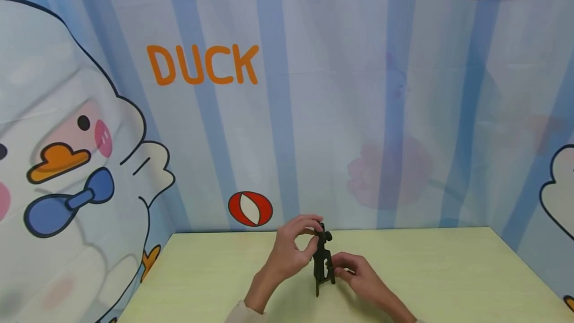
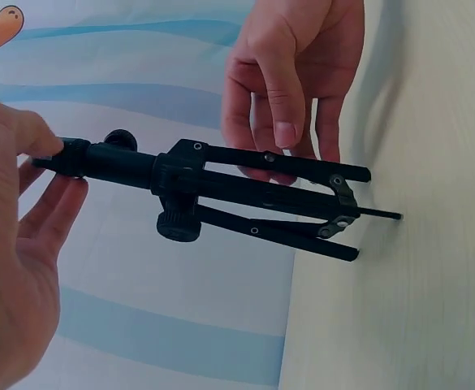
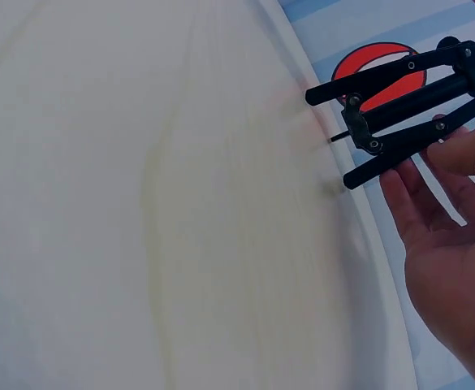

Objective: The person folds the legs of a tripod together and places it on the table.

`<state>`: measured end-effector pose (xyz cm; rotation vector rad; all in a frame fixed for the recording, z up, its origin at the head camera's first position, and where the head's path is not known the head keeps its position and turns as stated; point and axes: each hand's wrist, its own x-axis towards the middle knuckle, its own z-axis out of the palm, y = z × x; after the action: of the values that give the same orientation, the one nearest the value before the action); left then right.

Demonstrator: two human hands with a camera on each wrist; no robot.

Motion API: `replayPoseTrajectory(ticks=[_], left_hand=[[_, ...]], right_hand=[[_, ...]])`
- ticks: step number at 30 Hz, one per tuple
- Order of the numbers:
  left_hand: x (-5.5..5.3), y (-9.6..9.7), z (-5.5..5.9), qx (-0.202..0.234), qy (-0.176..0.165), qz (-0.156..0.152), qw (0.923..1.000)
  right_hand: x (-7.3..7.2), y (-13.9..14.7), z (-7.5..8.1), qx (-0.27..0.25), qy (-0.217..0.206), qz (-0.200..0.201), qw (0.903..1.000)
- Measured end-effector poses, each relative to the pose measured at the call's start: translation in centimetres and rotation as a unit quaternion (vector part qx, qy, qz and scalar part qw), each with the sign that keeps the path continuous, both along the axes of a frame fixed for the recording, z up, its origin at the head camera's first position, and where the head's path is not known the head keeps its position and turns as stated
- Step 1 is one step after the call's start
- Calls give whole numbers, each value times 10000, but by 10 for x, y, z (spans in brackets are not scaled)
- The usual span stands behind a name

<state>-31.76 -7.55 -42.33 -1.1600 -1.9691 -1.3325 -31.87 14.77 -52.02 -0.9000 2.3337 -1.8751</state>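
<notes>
A small black tripod point(image 1: 321, 258) stands roughly upright between the two hands, its legs slightly spread. My left hand point(image 1: 291, 250) pinches its top end between thumb and fingers. Lower down on the right side, my right hand point(image 1: 360, 278) holds one leg point(image 2: 302, 168), with fingers behind it and the thumb on the near side. A round knob point(image 2: 179, 226) and braces joining the legs show in the left wrist view. The right wrist view shows the leg ends close to the tabletop; whether they touch it, I cannot tell.
Beneath the hands lies a pale yellow table point(image 1: 215, 273). Behind it hangs a blue and white striped curtain point(image 1: 323, 113) printed with a duck, orange letters and a red oval.
</notes>
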Motion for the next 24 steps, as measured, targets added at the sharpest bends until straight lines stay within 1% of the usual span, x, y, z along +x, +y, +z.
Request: replayPoseTrajectory(ticks=[2,4,8,11,16,19,24], left_hand=[[0,1,-1,101,-28,-84,9999],[0,2,-1,138,-38,-75,9999],[0,3,-1,142,-45,-28,9999],[1,2,1,108,-175,-63,9998],[4,2,3,78,-478,-160,9987],[4,1,2,82,-508,-202,9985],[4,1,1,68,-523,-209,9984]], right_hand=[[0,0,0,40,-47,64,10000],[0,0,-1,74,-45,135,9999],[1,2,-1,92,164,307,9994],[1,3,-1,86,249,475,9985],[0,4,-2,115,208,780,9967],[-2,5,-4,146,290,910,9953],[-2,5,-3,151,368,968,9945]])
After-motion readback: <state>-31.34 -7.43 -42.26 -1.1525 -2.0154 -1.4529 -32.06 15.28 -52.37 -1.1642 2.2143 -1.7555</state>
